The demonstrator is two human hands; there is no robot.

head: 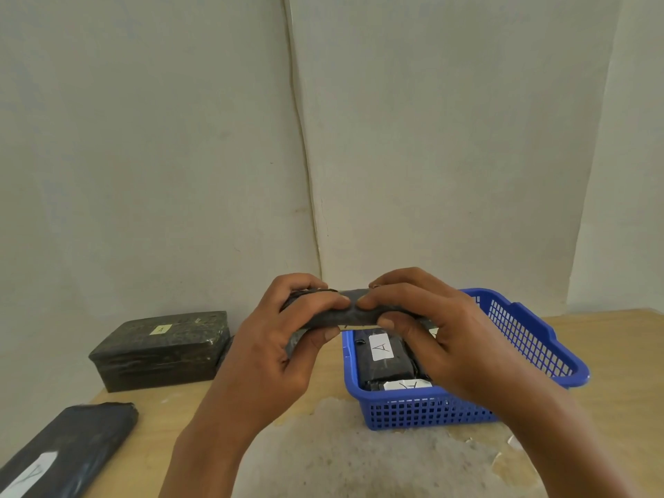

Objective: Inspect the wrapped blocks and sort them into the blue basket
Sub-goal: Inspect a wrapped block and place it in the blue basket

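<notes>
a wrapped block [354,312] is held by both hands, left hand [284,339] and right hand [431,332], grips closed round it, under inspection; lowering into the blue basket [531,339] at 4 o'clock is judged next.

- The scene was evenly lit by soft, diffuse light, fairly bright, with a greyish cast.
- Shadows were faint; a weak one lay beneath the blue basket [431,411].
- Wide-angle distortion bowed the wall seam [305,156].
- The wrapped block [68,451] at lower left looked soft, possibly from edge blur.
- No strong glare showed.
</notes>
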